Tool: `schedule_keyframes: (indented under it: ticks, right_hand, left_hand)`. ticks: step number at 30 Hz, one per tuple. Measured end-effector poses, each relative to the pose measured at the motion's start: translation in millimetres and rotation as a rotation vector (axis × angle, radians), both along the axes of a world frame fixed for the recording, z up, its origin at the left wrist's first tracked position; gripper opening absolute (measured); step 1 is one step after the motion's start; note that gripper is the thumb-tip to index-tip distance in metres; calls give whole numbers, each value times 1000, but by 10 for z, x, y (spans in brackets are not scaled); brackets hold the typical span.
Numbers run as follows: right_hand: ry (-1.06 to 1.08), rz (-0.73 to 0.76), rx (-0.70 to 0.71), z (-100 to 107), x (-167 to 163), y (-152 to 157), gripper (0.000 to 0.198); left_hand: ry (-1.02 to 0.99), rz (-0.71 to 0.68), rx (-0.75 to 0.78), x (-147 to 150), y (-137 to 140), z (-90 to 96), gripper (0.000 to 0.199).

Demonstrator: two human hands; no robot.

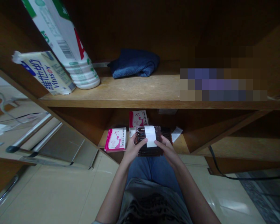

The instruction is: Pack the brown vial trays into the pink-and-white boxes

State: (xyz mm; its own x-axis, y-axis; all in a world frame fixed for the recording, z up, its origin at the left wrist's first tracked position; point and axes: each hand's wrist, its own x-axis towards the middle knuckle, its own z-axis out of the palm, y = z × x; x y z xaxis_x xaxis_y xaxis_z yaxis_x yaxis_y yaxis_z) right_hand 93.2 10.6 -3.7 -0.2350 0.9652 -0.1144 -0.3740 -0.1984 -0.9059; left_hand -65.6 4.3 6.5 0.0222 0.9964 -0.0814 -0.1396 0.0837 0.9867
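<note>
Dark brown and shiny, the flat pack of little tubes with a white paper band (150, 136) is held up at the front of the low wooden shelf (180, 147). The left hand (132, 150) and right hand (169, 151) hold its two sides, each grip snug, thumbs on top. Tubes might slide out if the band is loose and the pack tips. A dropped pack could hit the pale, shiny tile floor (102, 186). Lifting fast could bump the upper wooden shelf's front edge (135, 104). On the left, a flat pink-and-white box (116, 139) sits just beside the left hand, leaving little room; there is more space back toward the blue-trousered lap (151, 168).
</note>
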Motion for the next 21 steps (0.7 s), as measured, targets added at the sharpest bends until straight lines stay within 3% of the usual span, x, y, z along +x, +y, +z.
schedule_keyframes:
  ticks: [11, 18, 21]
  right_hand:
    - [37, -13, -180, -150, -90, -109, 48]
    - [73, -84, -208, -68, -117, -145, 43]
    - [84, -78, -245, -10, -65, -147, 38]
  left_hand:
    - [179, -37, 64, -77, 21, 14, 44]
    - [352, -194, 126, -178, -31, 223, 43]
    - [431, -130, 165, -259, -11, 246, 40]
